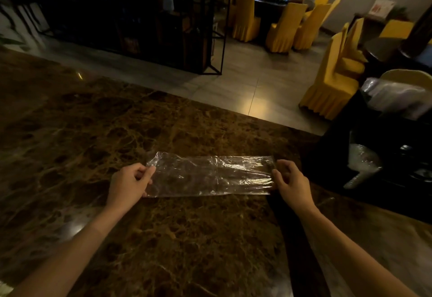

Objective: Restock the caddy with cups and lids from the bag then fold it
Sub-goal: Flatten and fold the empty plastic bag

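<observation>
A clear plastic bag (210,176) lies flat and stretched lengthwise on the brown marble counter (93,133). My left hand (129,183) pinches its left end between thumb and fingers. My right hand (289,181) pinches its right end. The bag looks empty and wrinkled. At the right edge stands a black caddy (374,133) with clear wrapped stacks (361,163) in its compartments; I cannot tell whether they are cups or lids.
More clear plastic packs (397,100) rest on top of the caddy at the far right. Beyond the counter's far edge are a tiled floor, a black metal shelf (163,28) and yellow-covered chairs (332,81).
</observation>
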Motion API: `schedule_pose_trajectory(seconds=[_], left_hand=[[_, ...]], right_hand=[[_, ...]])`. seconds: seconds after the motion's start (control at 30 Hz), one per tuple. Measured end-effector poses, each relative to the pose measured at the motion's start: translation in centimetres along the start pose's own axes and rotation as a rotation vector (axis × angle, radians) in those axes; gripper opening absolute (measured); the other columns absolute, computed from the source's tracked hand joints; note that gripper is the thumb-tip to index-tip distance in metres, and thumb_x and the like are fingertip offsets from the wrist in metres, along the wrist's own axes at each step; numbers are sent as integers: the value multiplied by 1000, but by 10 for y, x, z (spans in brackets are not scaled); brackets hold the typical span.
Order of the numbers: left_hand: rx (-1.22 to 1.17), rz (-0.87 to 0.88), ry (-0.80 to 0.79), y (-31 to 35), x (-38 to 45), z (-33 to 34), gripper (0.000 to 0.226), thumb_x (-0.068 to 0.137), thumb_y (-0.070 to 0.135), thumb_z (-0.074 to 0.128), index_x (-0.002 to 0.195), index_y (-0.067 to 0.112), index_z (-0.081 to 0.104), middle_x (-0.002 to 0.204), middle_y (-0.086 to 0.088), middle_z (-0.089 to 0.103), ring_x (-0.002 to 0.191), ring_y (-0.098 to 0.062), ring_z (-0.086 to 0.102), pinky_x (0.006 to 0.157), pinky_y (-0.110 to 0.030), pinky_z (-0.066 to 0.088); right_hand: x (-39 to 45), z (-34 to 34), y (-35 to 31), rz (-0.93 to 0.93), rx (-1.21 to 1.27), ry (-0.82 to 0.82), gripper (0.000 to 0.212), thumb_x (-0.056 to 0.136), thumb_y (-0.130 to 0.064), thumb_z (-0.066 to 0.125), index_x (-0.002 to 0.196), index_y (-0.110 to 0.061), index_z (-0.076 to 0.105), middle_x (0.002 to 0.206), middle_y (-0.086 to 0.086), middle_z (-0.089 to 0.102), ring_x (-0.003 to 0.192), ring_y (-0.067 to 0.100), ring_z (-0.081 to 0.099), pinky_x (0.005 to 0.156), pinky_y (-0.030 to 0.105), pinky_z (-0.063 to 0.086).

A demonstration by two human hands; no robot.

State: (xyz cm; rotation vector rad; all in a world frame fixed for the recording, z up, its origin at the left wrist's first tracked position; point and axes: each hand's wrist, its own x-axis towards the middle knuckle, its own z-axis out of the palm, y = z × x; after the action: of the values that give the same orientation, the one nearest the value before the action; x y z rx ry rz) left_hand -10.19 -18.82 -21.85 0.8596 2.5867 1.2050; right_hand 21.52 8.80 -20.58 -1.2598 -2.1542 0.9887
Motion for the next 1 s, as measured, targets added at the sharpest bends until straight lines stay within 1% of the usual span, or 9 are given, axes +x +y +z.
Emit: schedule_pose_trajectory(seconds=[0.1,0.27,0.33,0.4,0.47,0.57,0.63,0.87,1.0], left_hand=[[198,17,62,-1,-1,5,25,93,46,68,85,22,66,75,8,70,59,-9,67,50,-30,57],[525,272,148,15,-7,13,50,80,21,83,123,15,59,125,-12,53,105,-30,62,62,-29,55],[568,419,83,31,-9,21,49,82,17,79,128,16,62,141,-10,49,126,-30,55,89,-39,57],[565,497,-43,44,-11,34,43,93,22,67,136,16,62,155,-8,46,146,-29,40,115,-49,39],[567,482,-192,51,-12,46,50,104,37,44,151,18,47,165,-5,33,156,-25,19,125,-49,18],[632,438,-290,43,-11,57,70,102,58,12,162,23,19,171,-1,14,158,-22,0,126,-47,2],[671,410,-296,35,-8,58,76,97,65,0,163,28,7,172,0,8,158,-21,-5,125,-46,-2],[620,246,-286,14,-1,49,80,91,71,-9,161,32,-4,171,3,-2,157,-17,-7,127,-48,-2],[640,222,-307,7,2,48,80,89,72,-13,159,33,-11,170,7,-9,155,-13,-13,126,-47,-4]], right_hand=[[0,1,-1,-20,-88,2,34,103,-28,62,137,-21,58,94,-10,69,79,2,68,60,14,50],[3,5,-3,-73,-351,-5,40,98,-28,68,137,-24,60,129,3,55,107,18,61,78,29,55],[3,11,-9,-192,-459,35,44,95,-25,72,138,-24,60,139,8,52,124,29,55,93,42,56],[3,22,-21,-331,-543,22,50,94,-29,72,142,-28,57,151,9,50,138,34,46,106,51,46],[4,37,-33,-435,-577,-86,54,101,-44,56,153,-35,44,165,4,36,151,29,31,118,53,32],[8,61,-37,-506,-595,-233,58,106,-63,20,161,-43,23,172,-4,10,159,21,4,124,47,8],[14,69,-31,-453,-619,-285,61,104,-68,9,162,-47,12,170,-9,-3,157,16,-9,127,46,1],[29,67,-8,-312,-638,-304,60,101,-70,0,159,-53,0,167,-15,-13,157,13,-13,123,36,-11],[28,64,-8,-289,-657,-305,63,99,-71,-3,159,-53,-5,167,-14,-15,154,12,-18,125,39,-10]])
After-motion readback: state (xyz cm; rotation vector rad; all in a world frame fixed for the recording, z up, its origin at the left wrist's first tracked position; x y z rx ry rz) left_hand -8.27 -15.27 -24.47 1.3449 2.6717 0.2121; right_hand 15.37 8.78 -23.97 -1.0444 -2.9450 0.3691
